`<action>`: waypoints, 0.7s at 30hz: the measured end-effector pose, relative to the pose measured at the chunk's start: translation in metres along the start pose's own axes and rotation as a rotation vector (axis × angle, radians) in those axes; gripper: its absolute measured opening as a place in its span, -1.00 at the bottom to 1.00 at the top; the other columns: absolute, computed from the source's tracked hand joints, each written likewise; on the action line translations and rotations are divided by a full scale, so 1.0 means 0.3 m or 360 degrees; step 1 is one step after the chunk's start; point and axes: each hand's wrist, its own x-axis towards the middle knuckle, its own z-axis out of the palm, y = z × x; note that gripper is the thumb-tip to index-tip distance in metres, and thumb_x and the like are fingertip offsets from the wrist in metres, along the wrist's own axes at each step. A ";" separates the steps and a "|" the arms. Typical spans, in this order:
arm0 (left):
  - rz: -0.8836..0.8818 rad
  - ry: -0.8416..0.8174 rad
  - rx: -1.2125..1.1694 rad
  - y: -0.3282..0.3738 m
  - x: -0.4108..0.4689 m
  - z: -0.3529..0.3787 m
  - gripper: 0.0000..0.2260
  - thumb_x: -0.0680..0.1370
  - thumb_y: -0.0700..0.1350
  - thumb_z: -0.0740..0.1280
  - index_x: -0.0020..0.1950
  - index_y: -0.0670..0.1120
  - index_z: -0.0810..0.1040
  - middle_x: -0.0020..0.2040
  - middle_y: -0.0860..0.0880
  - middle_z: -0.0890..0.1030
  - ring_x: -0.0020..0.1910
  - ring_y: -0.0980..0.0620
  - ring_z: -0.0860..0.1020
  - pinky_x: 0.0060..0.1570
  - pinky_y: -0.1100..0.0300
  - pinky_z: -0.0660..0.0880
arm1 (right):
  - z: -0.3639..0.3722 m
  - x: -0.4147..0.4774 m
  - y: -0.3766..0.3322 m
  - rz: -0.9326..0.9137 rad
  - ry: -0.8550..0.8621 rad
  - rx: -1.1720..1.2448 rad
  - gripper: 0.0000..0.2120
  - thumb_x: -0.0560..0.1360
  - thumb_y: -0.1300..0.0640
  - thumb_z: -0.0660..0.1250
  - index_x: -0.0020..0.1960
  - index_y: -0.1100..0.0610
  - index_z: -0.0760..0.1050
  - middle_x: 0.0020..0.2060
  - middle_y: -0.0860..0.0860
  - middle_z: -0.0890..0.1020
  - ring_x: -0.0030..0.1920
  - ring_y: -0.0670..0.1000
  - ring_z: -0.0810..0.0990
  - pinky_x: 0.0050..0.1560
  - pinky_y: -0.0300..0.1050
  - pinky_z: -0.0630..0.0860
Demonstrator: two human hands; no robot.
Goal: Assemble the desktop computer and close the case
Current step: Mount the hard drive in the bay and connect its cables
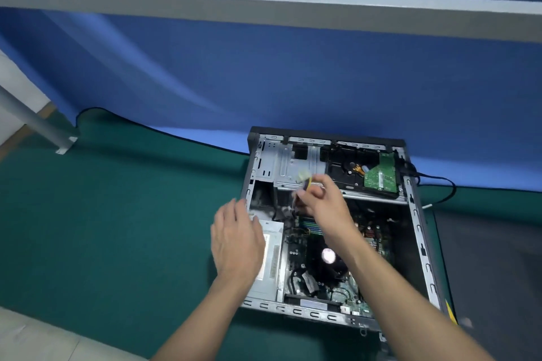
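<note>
While the computer case (293, 310) lies open on its side near the far edge of the green mat (117, 228), the right hand (322, 202) pinches a white plug (303, 177) with yellow wires above the drive bay. The left hand (237, 240) hovers flat over the silver power supply (271, 261), fingers straight, holding nothing. A hard drive (378, 177) sits in the case's far right corner.

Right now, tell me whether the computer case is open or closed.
Open: the computer case lies uncovered, motherboard and hard drive showing inside.
</note>
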 end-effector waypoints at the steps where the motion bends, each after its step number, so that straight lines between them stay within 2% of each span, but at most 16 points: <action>1: 0.0170 0.0019 -0.0083 0.029 -0.005 0.003 -0.63 0.61 -0.06 0.25 0.41 -0.13 0.39 0.35 -0.06 0.47 0.36 -0.04 0.36 0.33 0.10 0.28 | -0.033 -0.048 0.020 0.0027 0.0010 0.0159 -0.80 0.53 0.28 0.31 0.12 0.10 0.41 -0.24 -0.11 0.68 -0.09 0.03 0.64 -0.06 -0.07 0.54; 3: 0.0483 -0.0151 -0.0278 0.091 -0.011 0.016 -0.58 0.60 -0.03 0.29 0.44 -0.10 0.38 0.37 -0.02 0.46 0.38 0.02 0.35 0.37 0.14 0.25 | -0.082 -0.129 0.058 0.0106 0.0019 0.0489 -0.77 0.50 0.34 0.32 0.11 0.15 0.42 -0.12 0.04 0.70 -0.06 0.03 0.66 -0.10 -0.09 0.55; 6: 0.0845 -0.0448 -0.0261 0.177 -0.037 0.063 -0.53 0.58 -0.05 0.30 0.49 -0.02 0.32 0.34 0.02 0.52 0.33 0.05 0.41 0.36 0.18 0.23 | -0.113 -0.194 0.106 0.0188 0.0086 0.0849 -0.76 0.48 0.41 0.30 0.10 0.21 0.41 -0.11 0.15 0.68 -0.10 0.04 0.66 -0.15 -0.10 0.56; 10: 0.0843 -0.0442 -0.0264 0.222 -0.051 0.098 -0.62 0.56 -0.14 0.30 0.39 0.00 0.46 0.11 -0.02 0.66 0.05 -0.07 0.58 0.03 0.13 0.40 | -0.135 -0.221 0.137 0.0170 0.0195 0.0800 -0.81 0.52 0.40 0.28 0.10 0.23 0.41 -0.16 0.14 0.68 -0.13 0.02 0.66 -0.11 -0.09 0.58; 13: 0.0904 -0.0463 -0.0283 0.207 -0.047 0.105 -0.70 0.62 -0.06 0.25 0.36 0.00 0.47 0.07 -0.05 0.67 0.02 -0.09 0.60 -0.04 0.08 0.45 | -0.160 -0.223 0.151 0.0226 0.0203 0.0581 -0.89 0.58 0.21 0.26 0.08 0.20 0.49 -0.14 0.10 0.68 -0.12 0.00 0.66 -0.05 -0.05 0.60; 15: 0.0900 -0.0450 -0.0296 0.191 -0.032 0.105 -0.68 0.66 0.02 0.19 0.38 -0.02 0.45 0.04 -0.07 0.67 -0.01 -0.09 0.61 -0.04 0.05 0.50 | -0.190 -0.193 0.172 0.0229 0.0360 0.0087 -0.81 0.60 0.07 0.23 0.06 0.16 0.54 -0.06 0.09 0.66 -0.09 -0.01 0.63 0.00 -0.01 0.58; 18: 0.0859 -0.0511 -0.0280 0.178 -0.001 0.103 -0.57 0.66 0.11 0.11 0.46 -0.06 0.37 -0.02 -0.08 0.67 -0.06 -0.09 0.62 -0.01 -0.03 0.53 | -0.245 -0.093 0.209 0.0037 0.0464 -0.1198 -0.70 0.59 -0.01 0.22 0.25 0.13 0.45 0.16 0.04 0.56 0.09 -0.02 0.49 0.12 -0.12 0.41; 21: 0.0741 -0.0599 -0.0295 0.171 0.011 0.104 -0.43 0.62 0.20 0.10 0.54 -0.06 0.14 -0.22 -0.06 0.63 -0.27 -0.07 0.60 -0.21 0.00 0.55 | -0.266 0.033 0.253 0.0144 0.0278 -0.1663 -0.50 0.58 -0.06 0.22 0.42 0.17 0.25 0.37 0.09 0.38 0.38 0.10 0.29 0.33 0.04 0.29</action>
